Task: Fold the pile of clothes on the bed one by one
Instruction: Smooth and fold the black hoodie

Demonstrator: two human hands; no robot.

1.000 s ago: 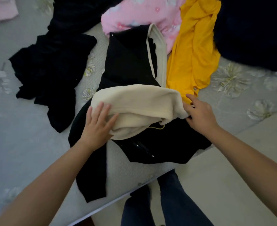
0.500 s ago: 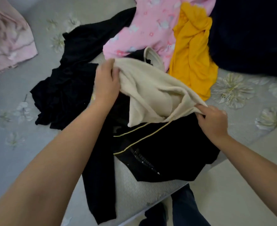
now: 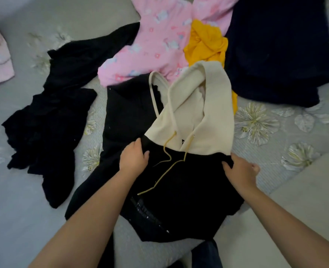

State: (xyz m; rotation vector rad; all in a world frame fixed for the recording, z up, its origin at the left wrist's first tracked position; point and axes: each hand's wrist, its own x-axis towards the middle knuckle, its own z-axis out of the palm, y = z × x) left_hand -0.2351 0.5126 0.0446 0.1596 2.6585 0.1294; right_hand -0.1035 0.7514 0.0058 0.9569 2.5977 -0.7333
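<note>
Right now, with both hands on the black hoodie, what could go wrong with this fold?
1. The cream hood lies over the yellow garment and pink garment; pulling the black hoodie could drag them along.
2. The drawstring trails loose and may get folded in crooked.
3. The hoodie's hem overhangs the bed edge and might slide off.

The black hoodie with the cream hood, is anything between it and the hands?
No. Both the left hand and the right hand already touch the black hoodie at its shoulders, and nothing lies on top of it.
</note>
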